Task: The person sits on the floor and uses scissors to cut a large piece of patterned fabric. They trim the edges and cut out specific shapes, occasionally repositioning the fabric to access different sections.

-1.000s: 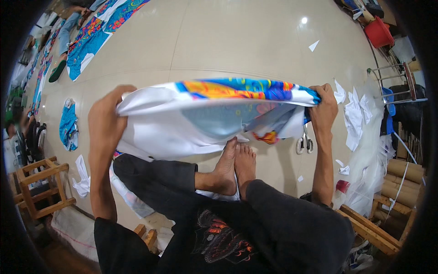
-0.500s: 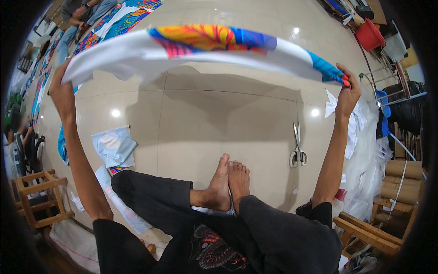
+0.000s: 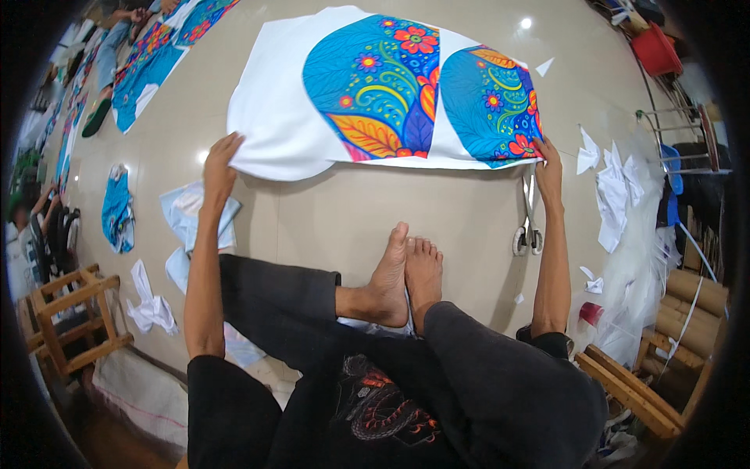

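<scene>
Spreading broad and nearly flat over the floor [image 3: 344,205] beyond the bare feet [image 3: 394,285], the printed cloth [image 3: 383,94] has a far edge that bows away and a near edge that runs between the hands. Pale tile shows from that near edge back to the toes, and more of it lies past the left corner. On the right the margin is tighter: scissors [image 3: 529,223] lie just beside the right forearm, blades pointing at the cloth (whether the tips touch it, I cannot tell), with white scraps [image 3: 613,199] farther out.

Both forearms reach forward, well apart, elbows near the knees. The left hand [image 3: 221,168] has its fingers drawn together on the near left corner, back of the hand up. The right hand [image 3: 548,168] grips the near right corner in a narrow pinch.

White makes the ground of the cloth, widest at the left. Two rounded panels fill the rest, teal with leaf veins, red and purple flowers, yellow curls and orange leaves; a white strip divides them. The near edge curls slightly and dips toward the left.
</scene>
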Demonstrator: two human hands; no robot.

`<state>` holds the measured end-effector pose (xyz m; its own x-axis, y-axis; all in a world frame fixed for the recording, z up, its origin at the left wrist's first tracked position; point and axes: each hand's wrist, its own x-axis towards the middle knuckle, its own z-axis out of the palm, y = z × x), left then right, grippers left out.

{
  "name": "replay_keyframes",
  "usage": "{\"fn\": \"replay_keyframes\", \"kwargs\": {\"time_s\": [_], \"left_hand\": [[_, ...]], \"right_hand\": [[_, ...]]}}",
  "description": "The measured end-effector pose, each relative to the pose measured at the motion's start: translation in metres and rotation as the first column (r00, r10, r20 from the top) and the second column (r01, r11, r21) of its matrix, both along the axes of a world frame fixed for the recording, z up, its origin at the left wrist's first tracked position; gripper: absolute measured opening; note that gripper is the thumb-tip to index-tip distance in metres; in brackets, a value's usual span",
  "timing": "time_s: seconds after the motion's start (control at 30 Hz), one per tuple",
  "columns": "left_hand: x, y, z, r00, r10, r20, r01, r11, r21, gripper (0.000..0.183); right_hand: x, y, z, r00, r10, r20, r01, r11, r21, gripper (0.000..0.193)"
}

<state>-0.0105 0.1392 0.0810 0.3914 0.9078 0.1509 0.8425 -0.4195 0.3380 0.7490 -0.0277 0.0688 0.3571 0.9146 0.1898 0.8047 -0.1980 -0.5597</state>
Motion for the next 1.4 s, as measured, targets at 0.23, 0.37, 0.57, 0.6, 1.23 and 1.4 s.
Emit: {"fn": "replay_keyframes", "kwargs": {"time_s": [0.23, 0.37, 0.57, 0.6, 1.23, 1.4], "left_hand": [[0.055, -0.062, -0.038, 0.973, 0.092, -0.211, -0.089, 0.996, 0.025, 0.088], [0.102, -0.070, -0.059, 0.995, 0.077, -0.056, -0.072, 0.994, 0.082, 0.076], [0.163, -0.067, -0.073, 0.981, 0.194, -0.019, -0.193, 0.980, 0.049, 0.073], [0.165, -0.069, -0.078, 0.975, 0.219, -0.025, -0.217, 0.973, 0.074, 0.072], [0.172, -0.097, -0.094, 0.948, 0.313, -0.056, -0.301, 0.941, 0.156, 0.066], [0.171, -0.100, -0.093, 0.941, 0.327, -0.093, -0.312, 0.939, 0.141, 0.066]], "right_hand": [[-0.057, -0.121, -0.031, 0.972, -0.143, 0.188, 0.172, 0.974, -0.148, 0.049], [-0.086, -0.195, -0.047, 0.965, -0.197, 0.174, 0.219, 0.969, -0.117, 0.039], [-0.128, -0.200, -0.034, 0.927, -0.317, 0.200, 0.320, 0.947, 0.019, 0.048], [-0.129, -0.195, -0.032, 0.896, -0.298, 0.329, 0.290, 0.954, 0.074, 0.046], [-0.128, -0.257, -0.006, 0.458, -0.528, -0.715, 0.504, 0.817, -0.280, 0.090], [-0.151, -0.173, 0.004, 0.677, -0.450, -0.583, 0.447, 0.880, -0.160, 0.080]]}}
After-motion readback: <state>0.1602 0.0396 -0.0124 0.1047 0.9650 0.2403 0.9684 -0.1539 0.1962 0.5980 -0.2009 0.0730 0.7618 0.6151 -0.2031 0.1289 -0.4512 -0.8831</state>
